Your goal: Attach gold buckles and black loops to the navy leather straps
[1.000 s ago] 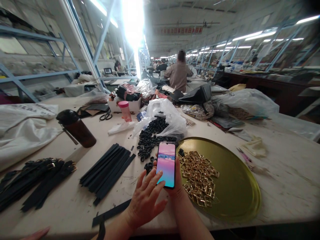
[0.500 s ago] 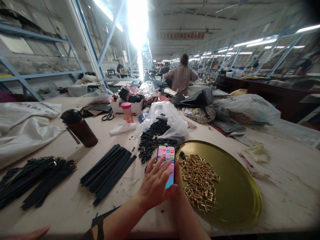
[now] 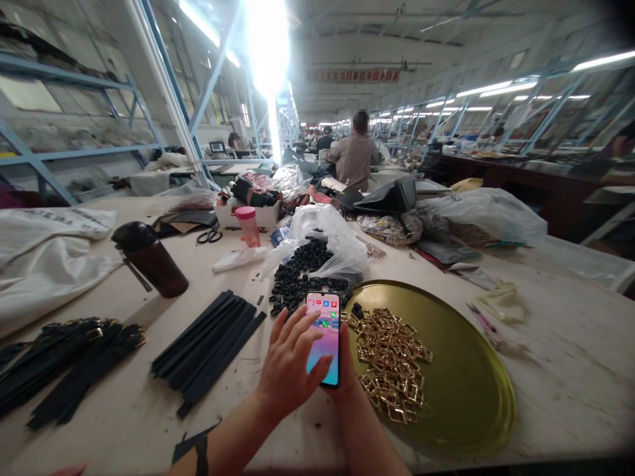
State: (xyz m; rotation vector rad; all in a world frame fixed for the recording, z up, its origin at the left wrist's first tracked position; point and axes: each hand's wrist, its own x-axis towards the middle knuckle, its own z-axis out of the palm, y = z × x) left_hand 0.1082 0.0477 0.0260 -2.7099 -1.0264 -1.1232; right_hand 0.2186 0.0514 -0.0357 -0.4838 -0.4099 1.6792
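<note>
A lit smartphone [image 3: 326, 354] with app icons on its screen is held over the table by my right hand [image 3: 349, 370], which wraps its right side and lower end. The fingers under the phone are hidden. My left hand [image 3: 288, 363] hovers over the left part of the screen, fingers spread; whether a fingertip touches the glass I cannot tell. Just right of my hands, a heap of gold metal buckles [image 3: 391, 363] lies on a round golden tray [image 3: 461, 377]. Behind the phone, small black loops [image 3: 297, 271] spill from a clear plastic bag [image 3: 337, 231].
Flat black straps [image 3: 208, 350] lie left of my hands, and straps with buckles [image 3: 74, 363] farther left. A dark bottle [image 3: 153, 261], scissors [image 3: 209, 236], and a pink-lidded cup [image 3: 247, 227] stand or lie behind. Pink-handled snips [image 3: 483, 320] rest beyond the tray. Another person [image 3: 354, 158] is farther back.
My left hand has slid left off the middle of the phone, uncovering more of the screen. The view has shifted slightly; the right hand keeps its hold.
</note>
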